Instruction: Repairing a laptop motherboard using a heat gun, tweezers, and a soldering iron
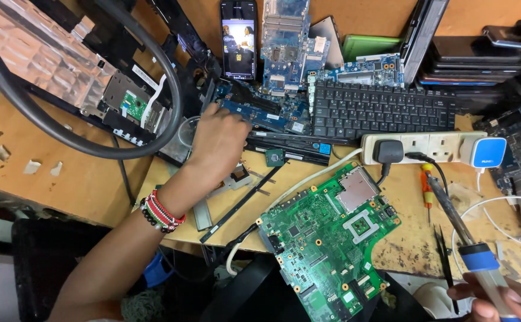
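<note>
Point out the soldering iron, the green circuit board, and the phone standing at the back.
Soldering iron [478,257]: head view, on its blue collar above the right hand [499,304].
Green circuit board [314,250]: head view, on the board's middle.
Phone [239,39]: head view, on its lit screen.

A lit smartphone screen [239,40], a tall dark rectangle showing two figures, stands upright at the bench's back.
</note>
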